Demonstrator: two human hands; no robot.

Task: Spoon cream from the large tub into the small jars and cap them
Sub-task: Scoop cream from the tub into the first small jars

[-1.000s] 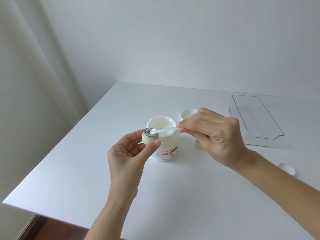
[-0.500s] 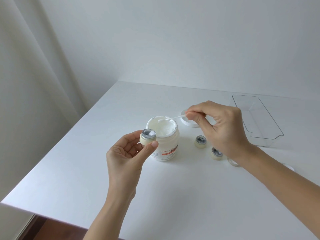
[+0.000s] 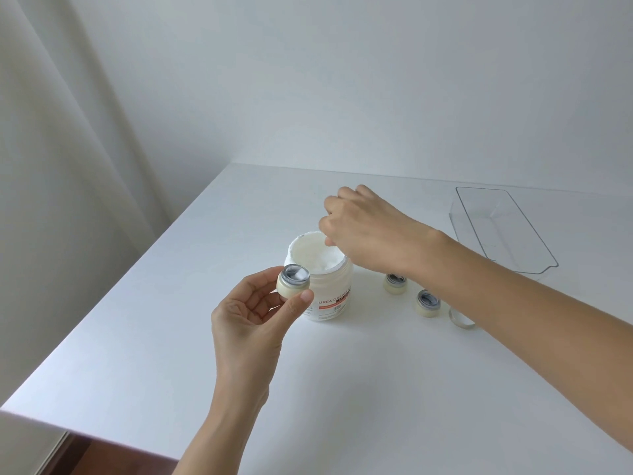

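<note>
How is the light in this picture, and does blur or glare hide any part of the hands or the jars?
Head view: soft, even daylight, faint shadows on the white table; no strong glare; the right hand is slightly motion-blurred over the large tub, hiding the spoon; the left hand and its small jar are sharp; wide-angle bending at the edges.

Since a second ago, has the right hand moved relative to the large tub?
Yes. The right hand has gone from the small jar in the left hand to the far side of the large tub, above its open mouth.
</note>
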